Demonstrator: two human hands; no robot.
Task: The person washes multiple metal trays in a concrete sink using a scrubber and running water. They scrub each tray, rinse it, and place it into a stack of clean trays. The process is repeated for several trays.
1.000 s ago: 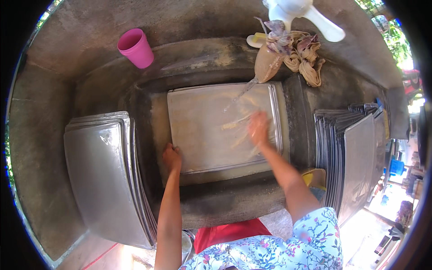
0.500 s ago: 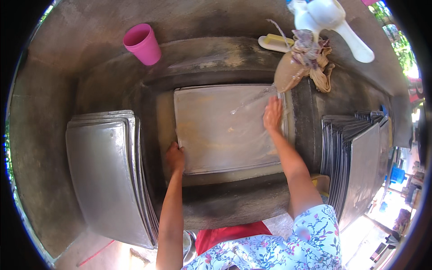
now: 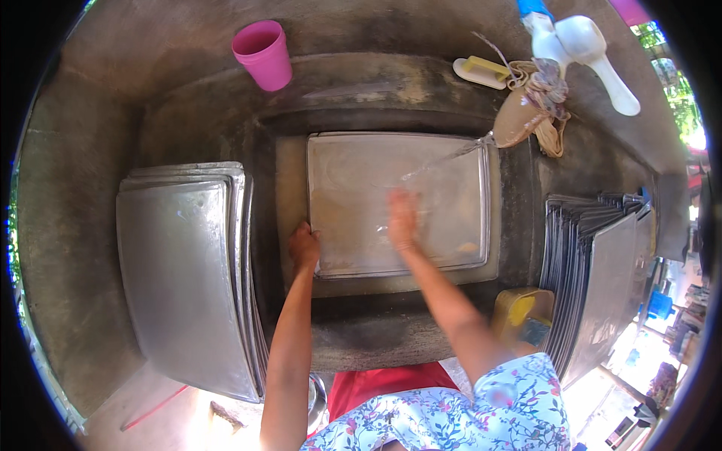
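Note:
A shallow metal baking tray (image 3: 361,203) lies in the concrete basin, wet, with another tray's edge just showing beneath it. My left hand (image 3: 304,246) is closed around the tray's left edge near its lower corner. My right hand (image 3: 404,218) is over the middle of the tray, blurred by motion; it looks flat, with nothing visible in it. Water runs onto the tray from a tan cloth bag (image 3: 519,120) tied over the outlet of a white tap (image 3: 583,41).
Metal trays (image 3: 177,263) lean in a stack at the left; a thicker stack of trays (image 3: 602,263) stands at the right. A pink cup (image 3: 263,56) and a yellow-handled brush (image 3: 481,71) rest on the back ledge. A yellowish container (image 3: 524,316) sits by the right stack.
My right hand has moved left from the tray's right edge to its middle. My left hand stays at the left edge. The whole view has shifted slightly.

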